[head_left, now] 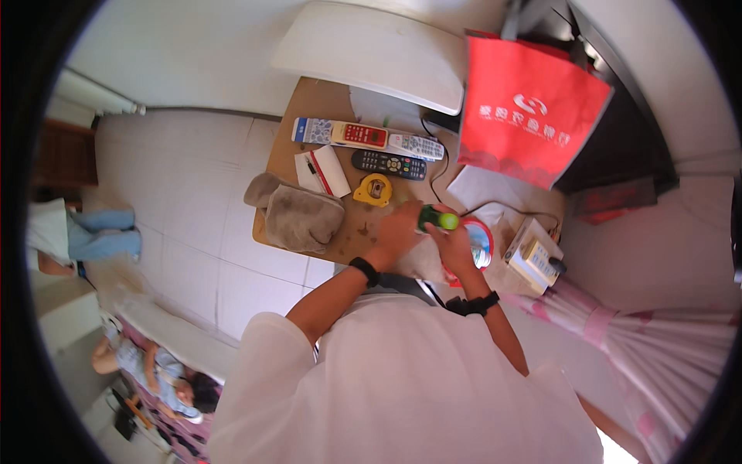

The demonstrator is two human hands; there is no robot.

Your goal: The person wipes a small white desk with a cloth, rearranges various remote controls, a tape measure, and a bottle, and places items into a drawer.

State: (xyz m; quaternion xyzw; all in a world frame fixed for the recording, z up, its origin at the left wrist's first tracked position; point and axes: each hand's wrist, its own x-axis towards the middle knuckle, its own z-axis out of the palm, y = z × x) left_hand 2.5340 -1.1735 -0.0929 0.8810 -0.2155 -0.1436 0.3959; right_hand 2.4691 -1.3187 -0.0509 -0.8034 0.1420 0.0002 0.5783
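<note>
A pale tiled floor [185, 232] spreads left of a brown table [282, 158], and a large red bag [533, 112] fills the table's far right side. Over the near edge, the person's two hands come together at a dark green bottle with a lime-green cap [447, 222]. The right hand [456, 246] pinches the bottle between its fingers; the left hand [397, 230] is close against its left side, too blurred to tell whether it grips. A red-rimmed round item [488, 241] is just right of the right hand. Left of the hands lie a yellow tape measure [372, 190] and a folded grey-brown towel [305, 219]; beyond the tape measure lies a black remote [389, 165].
</note>
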